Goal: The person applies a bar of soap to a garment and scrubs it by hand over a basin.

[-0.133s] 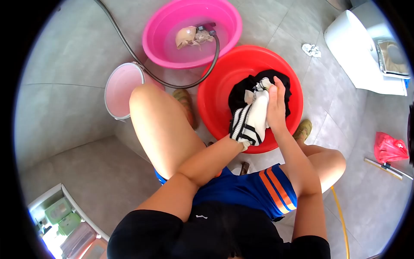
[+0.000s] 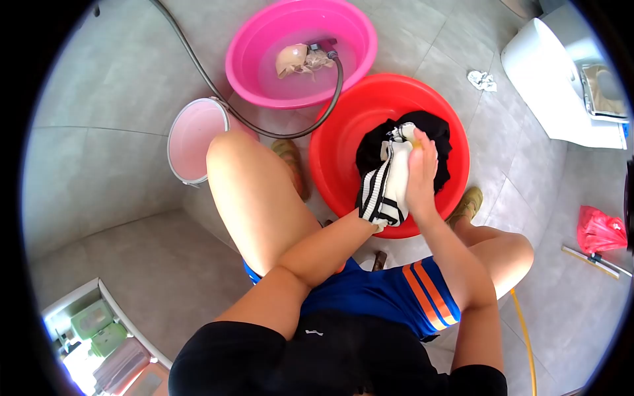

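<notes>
The white cloth [image 2: 398, 175] with black stripes slants from its striped, ribbed end, low at the left hand's wrist, up and slightly right toward the right fingertips. Its long axis points mostly away from the person. It hangs over the near part of the red basin [image 2: 325, 155], at the fingers, with the black cloth [image 2: 441, 148] behind it and to both sides.

Well left of the fingers stands the pink bucket [image 2: 188, 146]; ahead and left is the pink basin [image 2: 246, 76], beside the red one, with a grey hose [image 2: 210, 80] curving across its rim. Between the red basin's left rim and the cloths, a broad stretch of red bottom shows, giving room left of the fingers. On the right, the black cloth lies close to the rim, leaving a narrower red strip. Grey floor [image 2: 492, 142] opens beyond that rim.

The left hand is covered by the striped cloth, so the spread of its fingers cannot be told. The right hand [image 2: 421, 175] lies along the cloth's right side, fingers extended and close together, touching it rather than closed around it. A small yellowish patch shows near those fingers, too unclear to name.
</notes>
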The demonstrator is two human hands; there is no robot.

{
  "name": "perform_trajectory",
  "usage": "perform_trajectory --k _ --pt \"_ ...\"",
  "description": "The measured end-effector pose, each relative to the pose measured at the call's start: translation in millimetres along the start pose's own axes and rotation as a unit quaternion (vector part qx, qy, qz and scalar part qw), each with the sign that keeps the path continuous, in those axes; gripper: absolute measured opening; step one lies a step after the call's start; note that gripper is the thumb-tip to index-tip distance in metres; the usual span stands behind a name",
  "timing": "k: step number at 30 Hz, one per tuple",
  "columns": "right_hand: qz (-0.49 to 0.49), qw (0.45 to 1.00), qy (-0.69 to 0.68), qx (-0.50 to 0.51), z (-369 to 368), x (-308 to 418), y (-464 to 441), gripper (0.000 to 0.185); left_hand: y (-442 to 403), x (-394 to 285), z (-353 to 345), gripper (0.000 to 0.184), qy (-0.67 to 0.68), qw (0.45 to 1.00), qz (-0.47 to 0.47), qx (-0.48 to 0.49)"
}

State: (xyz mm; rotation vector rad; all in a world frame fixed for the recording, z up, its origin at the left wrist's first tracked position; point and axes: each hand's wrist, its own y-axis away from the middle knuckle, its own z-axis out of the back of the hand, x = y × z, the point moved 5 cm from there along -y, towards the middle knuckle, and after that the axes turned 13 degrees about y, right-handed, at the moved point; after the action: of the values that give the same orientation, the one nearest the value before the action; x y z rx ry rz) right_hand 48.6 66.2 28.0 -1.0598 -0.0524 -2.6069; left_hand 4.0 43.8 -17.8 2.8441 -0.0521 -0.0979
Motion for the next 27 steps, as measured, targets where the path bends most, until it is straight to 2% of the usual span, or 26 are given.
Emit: perform_trajectory --k 1,3,7,11,13,14,17,19,20,21,23,25,26,27 --pt "0.043 0.996 0.070 -0.023 -0.2 9.7 8.4 0.043 -0.3 3.1 4.1 0.034 0.051 0.998 -0.010 0.017" --pt "0.073 0.997 -0.025 0.001 2.6 23.3 18.4 0.040 3.0 1.5 4.9 0.034 0.049 0.999 -0.010 0.013" --pt "0.010 0.980 -0.198 -0.011 -4.8 14.9 12.3 0.031 2.4 -5.6 6.0 0.033 -0.002 1.000 -0.007 0.003" --pt "0.005 0.984 -0.155 -0.090 8.7 -5.1 -9.5 0.025 -3.4 -9.4 4.4 0.032 -0.064 0.997 -0.029 -0.013" --pt "-0.122 0.966 -0.197 -0.116 13.7 -35.8 -27.7 0.031 -0.6 -5.8 4.5 0.031 -0.106 0.992 -0.066 -0.033" --pt "-0.129 0.968 -0.189 -0.099 16.4 -40.1 -33.9 0.043 1.5 -2.9 4.6 0.031 -0.133 0.986 -0.091 -0.046" --pt "-0.209 0.940 -0.270 -0.024 1.0 -42.5 -23.7 0.048 2.8 0.8 4.7 0.031 -0.208 0.965 -0.145 -0.066" --pt "-0.155 0.974 -0.162 -0.016 -0.4 -27.3 -16.9 0.048 2.3 -2.4 5.3 0.030 -0.241 0.956 -0.152 -0.064" --pt "-0.092 0.978 -0.188 0.006 2.8 -11.8 -13.4 0.045 2.3 -4.5 4.6 0.030 -0.257 0.952 -0.153 -0.060" --pt "-0.034 0.991 -0.130 -0.006 0.1 -4.2 -8.5 0.041 2.0 -7.7 3.9 0.030 -0.274 0.948 -0.151 -0.054" --pt "-0.001 0.993 -0.121 -0.013 -4.1 -7.4 -11.7 0.047 3.1 -10.7 1.2 0.030 -0.321 0.934 -0.153 -0.042" --pt "-0.084 0.979 -0.179 -0.050 -0.2 -22.9 -25.3 0.039 6.0 -12.1 -2.4 0.029 -0.399 0.901 -0.169 -0.030" --pt "-0.163 0.946 -0.256 -0.112 -6.5 -48.6 -30.5 0.037 6.2 -11.8 -4.4 0.029 -0.446 0.876 -0.182 -0.024" --pt "-0.153 0.915 -0.373 0.037 -9.4 -59.0 -47.0 0.034 9.9 -13.8 -8.6 0.029 -0.528 0.825 -0.201 -0.008"
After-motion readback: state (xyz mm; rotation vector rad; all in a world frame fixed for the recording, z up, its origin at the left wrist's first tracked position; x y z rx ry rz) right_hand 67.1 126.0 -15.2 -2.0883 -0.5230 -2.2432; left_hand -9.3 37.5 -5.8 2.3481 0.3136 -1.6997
